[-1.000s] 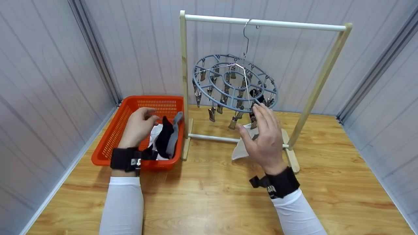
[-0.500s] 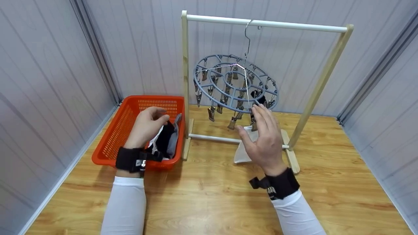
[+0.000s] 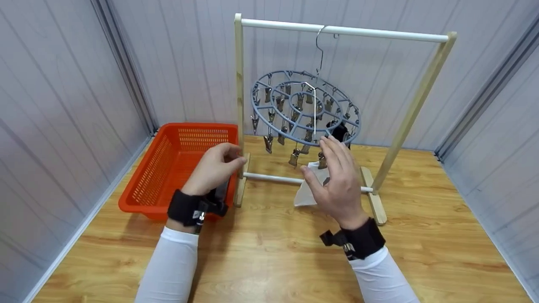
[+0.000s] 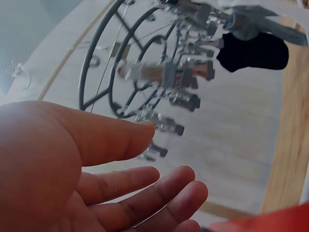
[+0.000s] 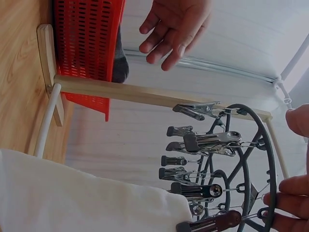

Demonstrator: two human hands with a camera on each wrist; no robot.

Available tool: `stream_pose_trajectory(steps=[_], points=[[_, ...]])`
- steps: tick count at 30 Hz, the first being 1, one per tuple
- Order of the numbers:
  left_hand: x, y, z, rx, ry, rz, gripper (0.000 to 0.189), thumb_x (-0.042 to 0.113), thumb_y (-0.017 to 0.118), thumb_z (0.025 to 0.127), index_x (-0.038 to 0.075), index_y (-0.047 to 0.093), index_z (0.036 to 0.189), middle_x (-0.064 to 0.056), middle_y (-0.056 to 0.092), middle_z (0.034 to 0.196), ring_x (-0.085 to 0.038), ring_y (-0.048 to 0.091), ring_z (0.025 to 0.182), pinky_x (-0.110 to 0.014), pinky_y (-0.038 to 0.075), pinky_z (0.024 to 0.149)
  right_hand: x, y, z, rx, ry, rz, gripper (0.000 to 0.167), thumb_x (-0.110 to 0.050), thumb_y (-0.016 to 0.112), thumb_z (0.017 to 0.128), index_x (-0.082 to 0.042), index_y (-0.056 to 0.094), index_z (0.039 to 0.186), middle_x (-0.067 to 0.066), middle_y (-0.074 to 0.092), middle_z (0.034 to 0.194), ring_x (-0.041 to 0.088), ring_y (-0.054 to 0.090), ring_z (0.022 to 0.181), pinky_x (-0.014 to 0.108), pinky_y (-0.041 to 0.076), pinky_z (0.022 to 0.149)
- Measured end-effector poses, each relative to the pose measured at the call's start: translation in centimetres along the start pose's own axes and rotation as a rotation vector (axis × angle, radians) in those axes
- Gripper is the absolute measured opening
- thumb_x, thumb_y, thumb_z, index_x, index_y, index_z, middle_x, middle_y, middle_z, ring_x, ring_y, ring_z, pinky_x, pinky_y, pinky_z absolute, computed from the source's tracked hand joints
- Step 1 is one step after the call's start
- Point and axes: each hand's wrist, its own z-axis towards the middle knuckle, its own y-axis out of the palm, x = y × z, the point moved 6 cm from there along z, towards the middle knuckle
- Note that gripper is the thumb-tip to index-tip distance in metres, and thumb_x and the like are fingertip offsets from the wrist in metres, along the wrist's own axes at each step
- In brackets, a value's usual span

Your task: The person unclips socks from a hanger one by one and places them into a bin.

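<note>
My left hand hovers over the right side of the orange basket, fingers loosely bent and thumb apart, holding nothing. My right hand is at the front rim of a round grey clip hanger, its long fingers fairly straight and touching the ring, thumb spread away. From one clip near that hand hangs a white cloth, partly hidden by the hand in the head view. A black sock hangs from clips farther round the ring, with a grey cloth piece beside it in the left wrist view.
The hanger hooks over the white top rail of a wooden-legged rack. Several metal clips dangle round its rings. Dark and grey socks lie at the basket's right side, mostly behind my left wrist. Panelled walls enclose the wooden tabletop.
My left hand has moved right, from above the socks to the basket's right edge beside the rack post. The hanger has turned slightly. My right hand stays near the same place on the rim.
</note>
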Motion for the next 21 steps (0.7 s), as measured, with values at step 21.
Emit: stream_pose_trajectory(steps=[21], points=[[2.4,6.9,0.0,-0.149,0.061,0.030,0.039,0.025,0.079,0.105,0.003,0.072,0.137,-0.009,0.077,0.121,-0.027,0.073,0.112,-0.046,0.061,0.097,-1.1,-0.1,0.2,-0.058,-0.106,0.096,0.069,-0.035,0.075,0.103,0.009,0.058,0.152,0.026,0.058,0.159,0.044,0.050,0.151,0.060,0.029,0.131]])
